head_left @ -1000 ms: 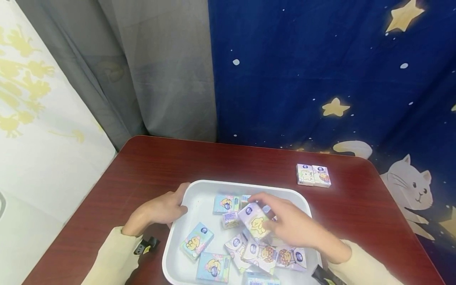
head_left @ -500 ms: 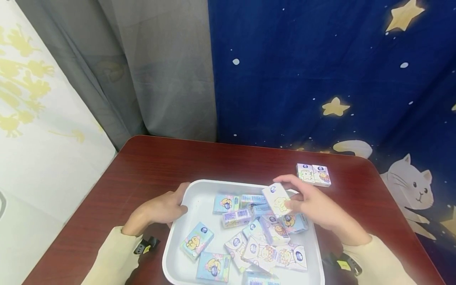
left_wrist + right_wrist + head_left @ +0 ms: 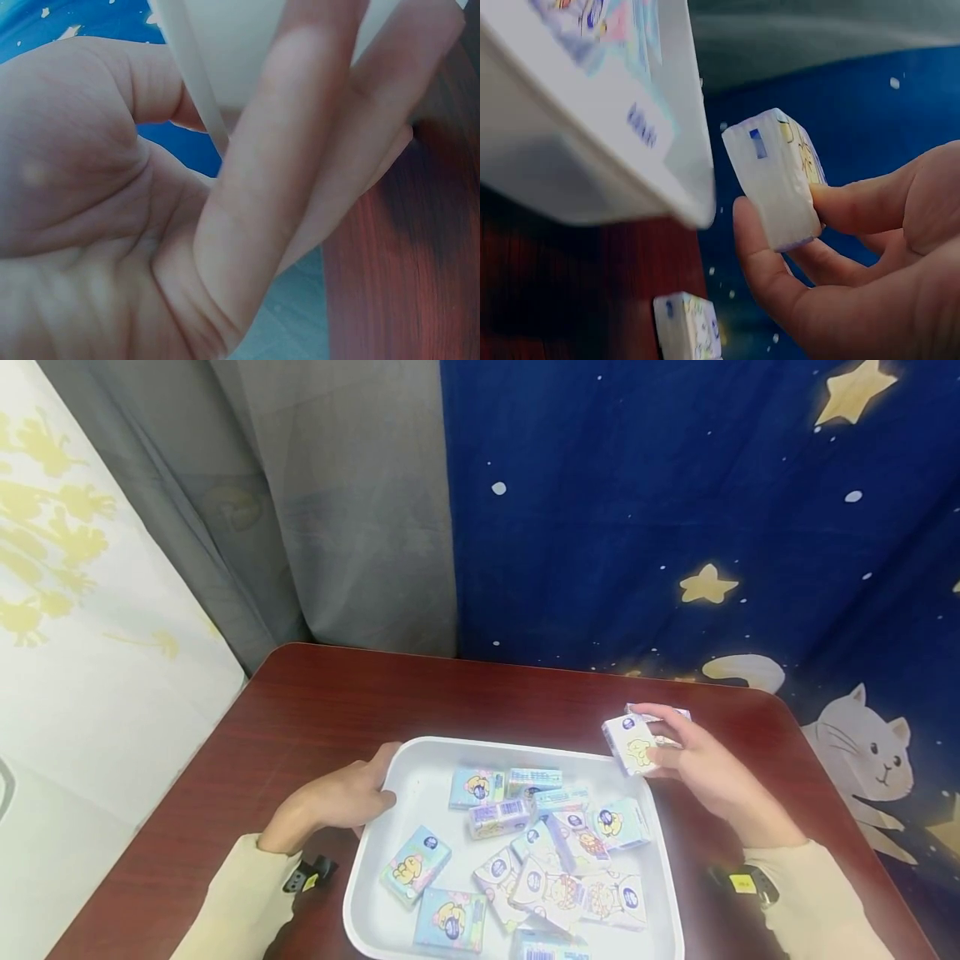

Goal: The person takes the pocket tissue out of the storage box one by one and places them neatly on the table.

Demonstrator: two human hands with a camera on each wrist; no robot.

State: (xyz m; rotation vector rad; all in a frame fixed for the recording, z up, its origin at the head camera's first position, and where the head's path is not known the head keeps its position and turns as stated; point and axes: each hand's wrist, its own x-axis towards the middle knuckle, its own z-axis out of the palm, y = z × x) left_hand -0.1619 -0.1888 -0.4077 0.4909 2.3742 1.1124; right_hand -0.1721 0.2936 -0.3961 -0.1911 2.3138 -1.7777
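Observation:
My right hand [image 3: 697, 764] pinches a white and lilac pocket tissue pack [image 3: 628, 745] between thumb and fingers, held up by the tray's far right corner. The right wrist view shows that pack [image 3: 769, 180] from its pale side, apart from the tray wall. With my left hand [image 3: 341, 797] I grip the left rim of the white plastic tray [image 3: 408, 785], thumb over the edge and fingers outside. Inside lie several blue packs [image 3: 450, 920] and lilac packs [image 3: 577, 843], some overlapping. Behind my right hand, packs on the table [image 3: 670, 713] are partly hidden.
The dark red wooden table [image 3: 420, 693] runs back to a grey curtain [image 3: 360, 527] and a blue starry curtain [image 3: 570, 568]. A white patterned surface [image 3: 90, 693] borders the left side. The tray's raised walls stand between its packs and the tabletop.
My right hand has lifted the lilac tissue pack out from over the tray's middle, moving right and away toward the packs on the table. My left hand stays on the rim.

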